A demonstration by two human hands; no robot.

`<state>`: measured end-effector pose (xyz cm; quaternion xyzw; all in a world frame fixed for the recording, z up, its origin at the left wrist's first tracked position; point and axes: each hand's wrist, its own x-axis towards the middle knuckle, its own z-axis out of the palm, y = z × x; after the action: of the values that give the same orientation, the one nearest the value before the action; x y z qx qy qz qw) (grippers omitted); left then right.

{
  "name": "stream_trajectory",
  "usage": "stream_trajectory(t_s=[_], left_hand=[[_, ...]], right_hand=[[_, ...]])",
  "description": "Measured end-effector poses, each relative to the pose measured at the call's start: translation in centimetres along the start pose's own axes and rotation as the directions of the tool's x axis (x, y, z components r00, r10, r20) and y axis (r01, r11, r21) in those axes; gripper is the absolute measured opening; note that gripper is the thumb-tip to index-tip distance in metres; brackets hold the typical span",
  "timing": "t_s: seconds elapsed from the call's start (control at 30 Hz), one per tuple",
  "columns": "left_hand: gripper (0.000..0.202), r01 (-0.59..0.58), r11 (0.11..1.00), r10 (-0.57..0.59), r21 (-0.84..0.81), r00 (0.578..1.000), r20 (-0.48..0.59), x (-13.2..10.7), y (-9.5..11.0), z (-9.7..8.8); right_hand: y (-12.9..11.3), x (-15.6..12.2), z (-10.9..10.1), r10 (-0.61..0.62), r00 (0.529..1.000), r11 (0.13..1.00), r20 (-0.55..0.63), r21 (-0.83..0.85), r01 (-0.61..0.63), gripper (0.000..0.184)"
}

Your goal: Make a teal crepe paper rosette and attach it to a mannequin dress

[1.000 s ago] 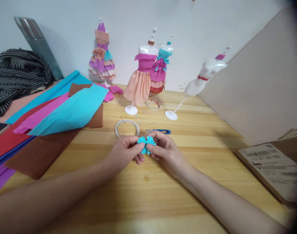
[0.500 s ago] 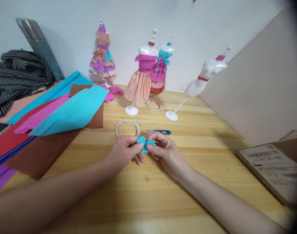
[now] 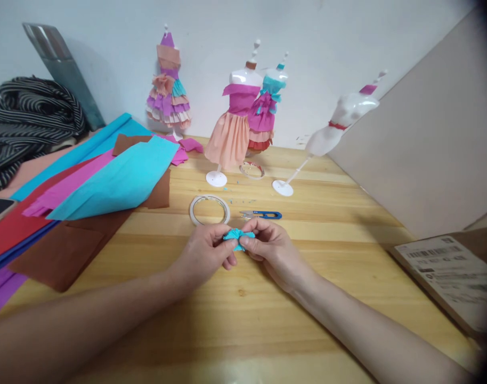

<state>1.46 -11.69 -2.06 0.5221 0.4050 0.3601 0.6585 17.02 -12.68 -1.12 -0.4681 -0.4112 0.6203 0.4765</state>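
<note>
Between my two hands is a small turquoise crepe paper bow, gathered at its middle. My left hand pinches its left side between thumb and fingers. On the other side, my right hand grips it with thumb and forefinger close to the gathered centre. Just beyond my fingers lie a white roll of tape and blue thread snips. Tiny turquoise scraps are scattered behind them.
Colourful crepe paper sheets are piled at the left, by a striped cloth. Mini mannequins in paper dresses stand at the back. A bare white mannequin leans right. A cardboard box sits at the right edge.
The turquoise bow's left side has been pressed flatter and tilted between my fingers. Both hands keep hold of it and have barely moved. The view has shifted slightly.
</note>
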Motion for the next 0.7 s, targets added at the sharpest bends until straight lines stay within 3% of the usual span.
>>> stream_trajectory(t_s=[0.23, 0.5, 0.7], left_hand=[[0.015, 0.036, 0.999, -0.036, -0.010, 0.998, 0.043, 0.0, 0.6, 0.1], [0.020, 0.023, 0.998, -0.021, -0.050, 0.999, 0.038, 0.2, 0.8, -0.2], [0.016, 0.062, 0.994, -0.066, 0.088, 0.997, 0.038, 0.0, 0.8, -0.1]], right_hand=[[0.3, 0.1, -0.1, 0.051, 0.998, 0.998, -0.025, 0.046, -0.050, 0.043], [-0.6, 0.0, -0.3, 0.042, 0.996, 0.999, 0.082, 0.004, -0.043, 0.044], [-1.3, 0.1, -0.9, -0.160, 0.983, 0.967, 0.087, -0.184, 0.174, 0.037]])
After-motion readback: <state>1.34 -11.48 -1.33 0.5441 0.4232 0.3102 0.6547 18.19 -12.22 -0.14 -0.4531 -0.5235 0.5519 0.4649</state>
